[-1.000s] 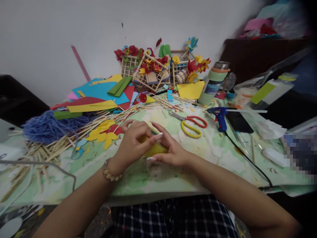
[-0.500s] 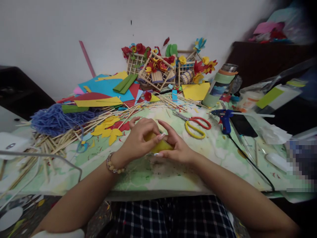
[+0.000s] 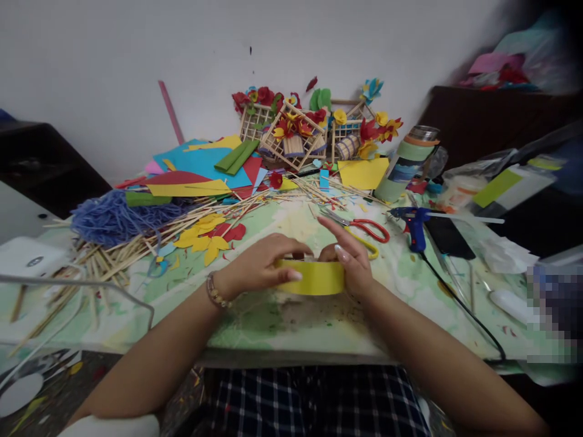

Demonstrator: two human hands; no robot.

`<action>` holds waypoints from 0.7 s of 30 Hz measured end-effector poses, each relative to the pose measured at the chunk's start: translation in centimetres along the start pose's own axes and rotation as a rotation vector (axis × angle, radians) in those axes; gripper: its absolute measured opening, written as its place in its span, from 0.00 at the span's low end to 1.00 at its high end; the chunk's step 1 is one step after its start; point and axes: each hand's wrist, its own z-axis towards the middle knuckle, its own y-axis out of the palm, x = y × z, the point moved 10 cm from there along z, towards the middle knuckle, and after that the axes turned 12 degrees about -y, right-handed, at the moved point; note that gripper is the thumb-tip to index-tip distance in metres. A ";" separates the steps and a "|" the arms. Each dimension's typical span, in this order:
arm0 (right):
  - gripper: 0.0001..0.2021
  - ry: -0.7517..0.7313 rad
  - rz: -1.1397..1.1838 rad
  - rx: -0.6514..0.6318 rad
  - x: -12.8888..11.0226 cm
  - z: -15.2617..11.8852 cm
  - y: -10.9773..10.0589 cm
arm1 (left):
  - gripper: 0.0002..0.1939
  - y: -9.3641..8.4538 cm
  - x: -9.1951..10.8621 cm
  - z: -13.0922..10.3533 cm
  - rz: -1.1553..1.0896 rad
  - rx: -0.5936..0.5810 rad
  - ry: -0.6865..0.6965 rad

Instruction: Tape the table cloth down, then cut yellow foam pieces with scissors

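A broad yellow roll of what looks like tape [image 3: 319, 279] is held upright on its edge above the near middle of the table, its smooth outer band facing me. My left hand [image 3: 268, 264] pinches its left side, thumb on the outer face and fingers over the rim. At the right end, my right hand [image 3: 353, 261] grips the roll, with the index finger pointing up and away. Just beyond the right hand lie scissors [image 3: 371, 230] with one red and one yellow handle loop, partly covered by the fingers.
Yellow and red paper petals [image 3: 207, 237], thin sticks [image 3: 109, 267] and blue yarn [image 3: 121, 218] lie left. Stick frames with paper flowers [image 3: 294, 136] stand at the back. Right are a bottle [image 3: 403, 164], a blue glue gun [image 3: 415, 227] with a black cord, and a phone [image 3: 449, 237].
The yellow roll, mostly hidden by my hands before, now shows its broad side. My hands have moved apart to its two ends, and the view has shifted slightly.
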 end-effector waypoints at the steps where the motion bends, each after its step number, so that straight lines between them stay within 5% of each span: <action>1: 0.25 -0.008 -0.005 0.004 0.0 -0.1 0.0 | 0.37 0.5 0.2 -0.1 -0.031 -0.042 0.031; 4: 0.21 -0.050 -0.031 0.027 -0.1 0.0 0.0 | 0.29 0.9 0.3 -0.3 -0.051 -0.004 0.059; 9: 0.18 -0.181 -0.277 0.033 -2.1 1.6 -0.6 | 0.20 -0.2 1.2 -1.0 0.212 0.269 0.122; 15: 0.14 -0.438 -0.660 -0.226 -4.1 2.7 1.1 | 0.32 -3.0 -1.7 -1.0 0.358 0.482 -0.120; 21: 0.08 -0.479 -0.646 -0.254 -2.8 2.4 2.0 | 0.37 -1.9 -0.6 -0.8 0.432 0.455 -0.046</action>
